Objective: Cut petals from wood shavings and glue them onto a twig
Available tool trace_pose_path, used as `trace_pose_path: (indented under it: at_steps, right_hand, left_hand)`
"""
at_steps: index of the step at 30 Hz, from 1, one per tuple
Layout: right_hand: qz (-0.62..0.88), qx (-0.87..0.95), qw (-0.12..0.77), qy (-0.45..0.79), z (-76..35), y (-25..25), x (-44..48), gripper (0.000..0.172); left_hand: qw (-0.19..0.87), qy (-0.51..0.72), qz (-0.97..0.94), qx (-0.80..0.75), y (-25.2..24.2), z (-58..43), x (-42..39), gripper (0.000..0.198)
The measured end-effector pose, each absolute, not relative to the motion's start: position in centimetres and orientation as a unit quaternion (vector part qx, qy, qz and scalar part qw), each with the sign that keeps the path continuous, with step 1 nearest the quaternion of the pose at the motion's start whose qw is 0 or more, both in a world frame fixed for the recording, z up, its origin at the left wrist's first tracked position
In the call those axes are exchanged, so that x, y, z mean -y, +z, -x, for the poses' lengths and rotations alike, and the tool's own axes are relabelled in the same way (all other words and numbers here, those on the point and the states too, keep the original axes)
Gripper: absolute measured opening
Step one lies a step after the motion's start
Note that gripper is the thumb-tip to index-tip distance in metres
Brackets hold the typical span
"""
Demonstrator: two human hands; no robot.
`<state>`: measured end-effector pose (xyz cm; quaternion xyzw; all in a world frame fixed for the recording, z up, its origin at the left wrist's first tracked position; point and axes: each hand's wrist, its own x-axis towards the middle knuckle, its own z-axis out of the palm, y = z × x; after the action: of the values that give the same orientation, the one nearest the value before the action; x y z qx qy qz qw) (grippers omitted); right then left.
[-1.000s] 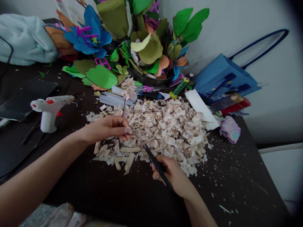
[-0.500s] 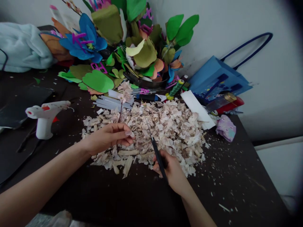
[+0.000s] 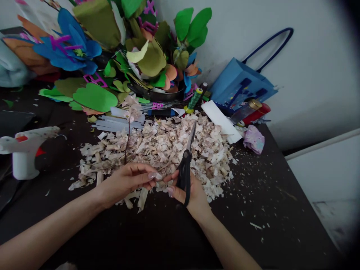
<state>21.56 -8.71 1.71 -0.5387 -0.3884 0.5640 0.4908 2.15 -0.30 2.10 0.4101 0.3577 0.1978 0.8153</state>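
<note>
Your right hand (image 3: pixel 194 195) grips the black-handled scissors (image 3: pixel 184 172) firmly, while your curled left hand (image 3: pixel 126 182), I cannot tell if closed on the thin flower stem (image 3: pixel 128 142) over the wood shavings (image 3: pixel 157 150), is just beside, so a careless slip of the blades can cut it.

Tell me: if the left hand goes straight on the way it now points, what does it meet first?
Probably the right hand, just past the left hand's fingertips, which holds black scissors. Depth is unclear, so it could pass slightly above.
</note>
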Motion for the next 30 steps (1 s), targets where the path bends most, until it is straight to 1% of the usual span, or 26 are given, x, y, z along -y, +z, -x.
trace_pose_path:
  at_steps: [4,8,14,21,25,28,30]
  right_hand:
    - [0.543,0.385,0.509,0.546,-21.1,1.6,8.7,0.035]
    - [0.545,0.395,0.512,0.534,-20.8,1.8,8.7,0.032]
    - [0.536,0.38,0.526,0.54,-20.5,1.8,8.6,0.028]
    - [0.543,0.379,0.515,0.544,-20.5,1.5,8.7,0.03]
    - [0.536,0.37,0.509,0.562,-20.8,1.3,8.6,0.032]
    - [0.524,0.36,0.508,0.581,-21.1,1.7,8.5,0.035]
    - [0.525,0.356,0.496,0.593,-21.2,2.1,8.4,0.036]
  left_hand:
    - [0.787,0.202,-0.448,-0.373,1.9,-2.8,1.0,0.017]
    - [0.757,0.205,-0.484,-0.388,1.7,-3.2,1.5,0.018]
    - [0.74,0.2,-0.513,-0.385,2.0,-3.3,1.7,0.018]
    - [0.743,0.191,-0.513,-0.385,2.2,-3.5,1.7,0.019]
    - [0.752,0.168,-0.514,-0.378,2.3,-3.5,1.6,0.025]
    - [0.757,0.175,-0.503,-0.379,2.1,-3.4,1.6,0.033]
    - [0.758,0.18,-0.5,-0.379,1.9,-3.3,1.5,0.035]
